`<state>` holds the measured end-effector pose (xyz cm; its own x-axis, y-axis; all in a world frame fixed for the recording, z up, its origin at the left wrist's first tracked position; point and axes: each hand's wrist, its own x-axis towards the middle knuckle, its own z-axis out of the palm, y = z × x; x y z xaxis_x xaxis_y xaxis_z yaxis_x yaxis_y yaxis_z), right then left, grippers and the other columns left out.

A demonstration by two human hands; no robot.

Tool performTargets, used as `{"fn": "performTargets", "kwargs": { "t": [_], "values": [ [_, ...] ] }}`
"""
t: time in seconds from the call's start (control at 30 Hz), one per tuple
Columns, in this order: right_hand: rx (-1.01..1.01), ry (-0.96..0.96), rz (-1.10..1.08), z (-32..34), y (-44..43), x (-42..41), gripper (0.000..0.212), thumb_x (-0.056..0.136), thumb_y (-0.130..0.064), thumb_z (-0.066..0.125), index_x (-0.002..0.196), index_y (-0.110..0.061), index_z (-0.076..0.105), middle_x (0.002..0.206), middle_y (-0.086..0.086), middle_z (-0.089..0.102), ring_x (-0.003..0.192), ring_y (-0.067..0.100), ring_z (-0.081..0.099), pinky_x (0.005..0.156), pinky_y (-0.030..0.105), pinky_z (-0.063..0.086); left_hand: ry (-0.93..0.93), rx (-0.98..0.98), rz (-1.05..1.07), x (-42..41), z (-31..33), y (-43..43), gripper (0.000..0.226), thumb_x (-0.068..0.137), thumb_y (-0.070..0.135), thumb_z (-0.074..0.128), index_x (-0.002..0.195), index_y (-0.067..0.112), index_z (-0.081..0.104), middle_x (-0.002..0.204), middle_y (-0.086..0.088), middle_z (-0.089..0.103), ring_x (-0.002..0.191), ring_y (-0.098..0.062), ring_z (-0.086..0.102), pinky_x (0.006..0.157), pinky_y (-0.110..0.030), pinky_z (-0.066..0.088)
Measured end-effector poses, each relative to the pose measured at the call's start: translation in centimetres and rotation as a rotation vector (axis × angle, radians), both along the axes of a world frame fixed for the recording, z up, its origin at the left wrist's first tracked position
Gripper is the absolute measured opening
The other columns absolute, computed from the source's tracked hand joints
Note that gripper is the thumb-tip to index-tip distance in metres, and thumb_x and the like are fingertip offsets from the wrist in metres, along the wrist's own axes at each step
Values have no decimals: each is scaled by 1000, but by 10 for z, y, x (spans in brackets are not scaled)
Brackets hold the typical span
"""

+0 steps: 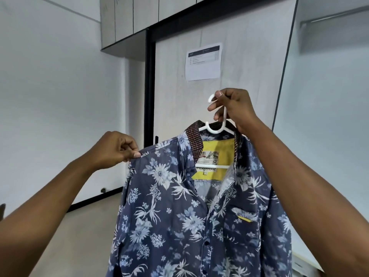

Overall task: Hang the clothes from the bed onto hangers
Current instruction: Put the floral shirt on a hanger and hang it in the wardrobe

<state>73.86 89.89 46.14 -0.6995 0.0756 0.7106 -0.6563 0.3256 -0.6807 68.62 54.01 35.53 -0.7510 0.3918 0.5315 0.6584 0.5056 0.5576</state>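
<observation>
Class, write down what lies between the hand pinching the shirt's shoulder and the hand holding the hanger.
Head view: the shirt, its shoulder and speckled collar, stretches from the left hand to the right hand gripping the hanger.

The shirt (179, 216) fills the lower middle and blocks any reach straight ahead, with a forearm closing each flank. The left hand (113, 150) pinches its shoulder and the right hand (233, 108) grips the hook of the white hanger (211, 129). Above the hook the air is open, backed by a pale panel (249, 37) bearing a sheet of paper (203, 62). Left of the shirt, open room lies over the floor (85, 236) towards the white wall (50, 86). Overhead cabinets (123, 19) jut out there, and a black post (149, 86) stands below them. Beyond the panel's slanting right edge, a metal rail (335, 16) runs high up, with open space beneath it.
</observation>
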Motion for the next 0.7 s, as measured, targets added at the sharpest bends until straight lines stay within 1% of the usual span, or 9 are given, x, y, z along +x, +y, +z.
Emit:
{"fn": "performTargets", "kwargs": {
  "t": [0.1,0.2,0.27,0.33,0.43,0.53,0.6,0.67,0.7],
  "values": [
    [-2,-3,8,-3,2,-1,27,107,-20,59,95,2,69,82,22,75,49,27,64,48,30,50,-152,-27,-70,0,2,2,24,73,33,85,81,10,78,75,-8,77,76,-28,75,78,-45,62],
    [-31,-39,67,-5,4,-1,27,107,-19,58,98,5,66,80,21,73,59,32,72,52,32,56,-72,-65,-88,12,13,22,36,75,53,78,92,20,80,88,5,79,89,-14,75,87,-38,56],
    [-38,-62,106,-5,2,-2,28,107,-18,59,102,9,66,81,20,74,69,35,76,57,35,61,-21,34,-108,20,26,46,50,75,68,76,101,26,79,97,11,79,96,-7,74,94,-35,56],
    [-19,-82,144,-4,-4,-2,31,106,-18,60,105,12,65,86,23,75,79,40,77,65,41,64,-1,143,-155,23,44,73,60,73,76,73,109,29,76,100,11,78,100,-6,73,95,-34,55],
    [62,-77,139,-5,-16,-2,33,105,-20,62,106,13,67,93,24,77,88,42,77,78,47,64,-82,159,-236,25,71,113,63,72,60,87,120,23,70,97,4,78,100,-8,73,93,-32,54],
    [115,-40,71,-6,-24,-3,27,105,-19,63,103,7,72,89,19,79,85,39,78,76,43,63,-115,83,-270,21,82,142,52,70,28,96,113,12,70,87,2,75,86,-11,71,84,-29,51],
    [116,-7,38,-8,-22,-4,24,103,-19,65,99,2,75,87,16,79,84,34,78,77,42,62,-184,151,-296,14,81,150,48,70,15,95,112,10,71,83,-1,71,82,-15,70,81,-28,52],
    [117,25,3,-10,-17,-6,18,100,-19,69,95,-4,79,85,12,80,84,27,79,79,42,62,-213,204,-314,7,80,154,48,72,13,93,116,10,73,93,-7,79,93,-20,76,91,-32,56],
    [118,37,-11,-11,-14,-8,15,99,-18,72,93,-7,80,85,10,80,83,25,78,79,41,62,-198,200,-303,5,81,156,41,76,17,90,114,9,76,97,-8,80,95,-18,76,92,-32,57]
  ]
}}
